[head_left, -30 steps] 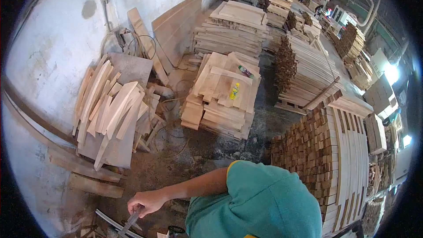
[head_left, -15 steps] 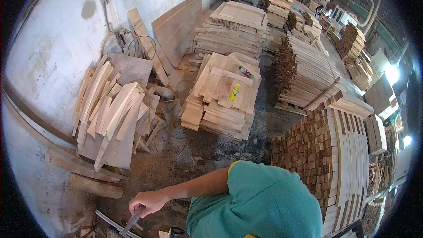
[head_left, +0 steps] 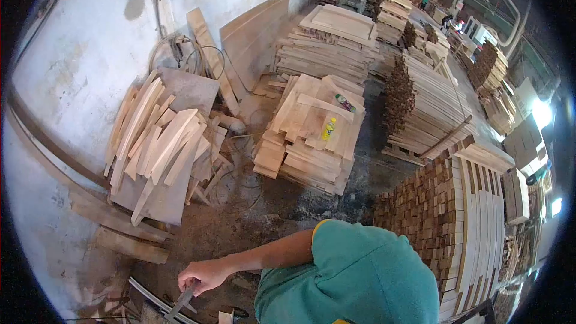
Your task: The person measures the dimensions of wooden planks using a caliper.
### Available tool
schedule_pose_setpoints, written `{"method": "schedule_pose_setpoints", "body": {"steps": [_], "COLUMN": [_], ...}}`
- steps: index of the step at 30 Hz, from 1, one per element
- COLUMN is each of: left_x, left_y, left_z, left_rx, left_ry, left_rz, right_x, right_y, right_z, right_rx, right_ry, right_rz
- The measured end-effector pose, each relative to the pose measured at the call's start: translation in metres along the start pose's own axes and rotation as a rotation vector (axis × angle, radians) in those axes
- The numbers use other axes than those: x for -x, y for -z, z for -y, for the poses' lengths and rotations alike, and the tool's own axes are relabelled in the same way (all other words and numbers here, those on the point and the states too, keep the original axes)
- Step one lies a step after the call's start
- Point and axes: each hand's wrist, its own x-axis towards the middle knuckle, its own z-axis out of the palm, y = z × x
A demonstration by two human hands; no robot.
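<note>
My right hand (head_left: 203, 275) reaches across to the lower left from a teal sleeve with yellow trim. Its fingers are closed around a flat grey metal tool (head_left: 180, 303), which slants down and to the left with a short pointed prong at its side. The tool's lower end overlaps a long, narrow metal edge (head_left: 147, 293) near the bottom of the view. Just right of the tool, a small pale wood piece (head_left: 225, 317) lies beside a dark looped object (head_left: 240, 312). My left hand is out of sight.
Loose boards (head_left: 171, 141) lie on a grey panel by the white wall (head_left: 78, 72). Ahead, a stack of planks (head_left: 306, 114) bears a yellow bottle (head_left: 329, 129) and a dark green bottle (head_left: 345, 102). A tall timber stack (head_left: 438, 216) stands close on the right.
The view has shifted slightly, so the stacks and wall sit a little farther right. My right hand keeps its hold on the metal tool in nearly the same place.
</note>
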Motion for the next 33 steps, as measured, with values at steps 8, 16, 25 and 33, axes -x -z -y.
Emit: {"method": "schedule_pose_setpoints", "body": {"steps": [8,16,25,33], "left_x": [0.009,0.100,0.109,0.139], "left_y": [0.006,0.023,0.047,0.020], "left_z": [0.002,0.016,0.098,0.102], "left_rx": [0.084,0.322,0.730,0.640], "left_ry": [-0.035,-0.313,-0.695,-0.809], "left_rz": [-0.050,-0.456,-0.928,-1.318], "right_x": [-0.015,-0.029,-0.047,-0.045], "right_y": [-0.013,-0.045,-0.082,-0.154], "right_z": [0.000,-0.018,-0.016,-0.006], "right_rx": [-0.084,-0.059,-0.127,-0.145], "right_ry": [-0.083,-0.034,-0.242,-0.198], "right_rz": [0.139,0.250,0.515,0.814]}}
